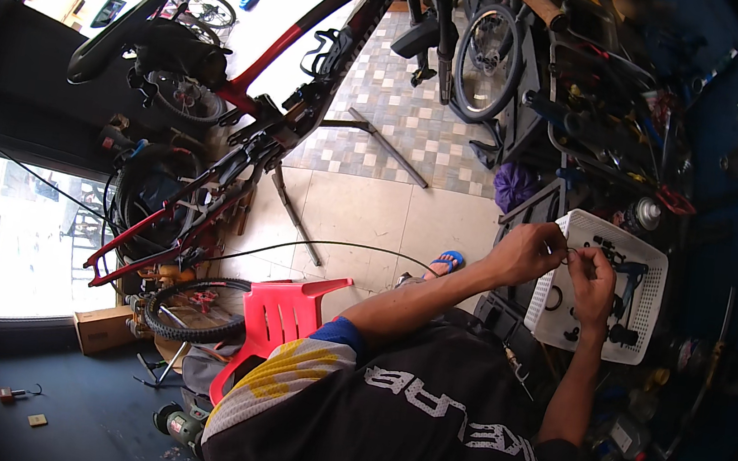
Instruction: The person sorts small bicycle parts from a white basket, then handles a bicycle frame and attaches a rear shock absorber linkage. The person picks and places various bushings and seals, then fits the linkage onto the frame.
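Note:
My left hand [532, 255] and my right hand [593, 281] meet above a white perforated plastic basket [634, 348]. The fingers of both hands are closed in a pinch, fingertips nearly touching. Between them shows a bit of something small, dark and thin, perhaps curved; its kind cannot be made out. Inside the basket lie several black bicycle parts, among them a black ring [555, 297] by my right wrist and a blue-grey tool-like piece [630, 283].
A red and black bicycle frame [264, 68] hangs on a stand to the left, a long cable [340, 245] trailing from it. A red plastic chair [284, 314] stands beside me, near a loose wheel [196, 309]. Spray can [642, 214] and cluttered tools line the right.

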Action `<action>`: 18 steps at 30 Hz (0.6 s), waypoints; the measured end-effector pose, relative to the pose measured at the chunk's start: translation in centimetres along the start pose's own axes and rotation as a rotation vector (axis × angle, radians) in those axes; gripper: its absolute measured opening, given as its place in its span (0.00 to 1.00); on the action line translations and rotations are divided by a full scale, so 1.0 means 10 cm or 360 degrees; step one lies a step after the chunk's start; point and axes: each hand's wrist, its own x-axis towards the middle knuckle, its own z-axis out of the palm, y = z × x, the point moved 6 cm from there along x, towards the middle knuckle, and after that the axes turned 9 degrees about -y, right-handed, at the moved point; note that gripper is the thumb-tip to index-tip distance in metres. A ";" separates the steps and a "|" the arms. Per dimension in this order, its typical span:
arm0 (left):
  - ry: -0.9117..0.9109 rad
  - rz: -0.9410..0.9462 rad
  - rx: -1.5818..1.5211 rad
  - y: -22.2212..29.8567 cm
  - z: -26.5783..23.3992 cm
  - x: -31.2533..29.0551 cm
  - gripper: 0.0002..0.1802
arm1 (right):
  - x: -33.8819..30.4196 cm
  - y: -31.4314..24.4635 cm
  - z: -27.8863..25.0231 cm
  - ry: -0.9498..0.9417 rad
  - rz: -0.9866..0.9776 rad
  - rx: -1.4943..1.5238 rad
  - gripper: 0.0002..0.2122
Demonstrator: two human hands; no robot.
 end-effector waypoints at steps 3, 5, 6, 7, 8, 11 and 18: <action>-0.0009 -0.0009 -0.0024 -0.01 -0.01 -0.01 0.11 | 0.01 0.01 0.01 -0.0016 0.0003 0.0001 0.07; 0.0035 0.0013 -0.0040 0.00 -0.02 -0.01 0.12 | 0.01 0.02 0.01 -0.0016 -0.0021 -0.0007 0.07; 0.0057 0.0024 -0.0047 0.01 -0.03 -0.01 0.13 | 0.01 0.02 0.01 -0.0015 -0.0033 -0.0010 0.08; 0.0053 0.0019 -0.0036 0.01 -0.04 -0.02 0.13 | 0.02 0.02 0.01 -0.0019 -0.0029 -0.0016 0.08; 0.0048 0.0014 -0.0026 0.02 -0.04 -0.02 0.13 | 0.02 0.03 0.02 -0.0023 -0.0026 -0.0022 0.08; 0.0036 -0.0007 -0.0025 0.03 -0.05 -0.02 0.14 | 0.03 0.04 0.02 -0.0028 -0.0035 -0.0022 0.08; 0.0039 0.0005 -0.0052 0.02 -0.06 -0.01 0.14 | 0.02 -0.02 0.04 -0.0045 -0.0067 -0.0054 0.08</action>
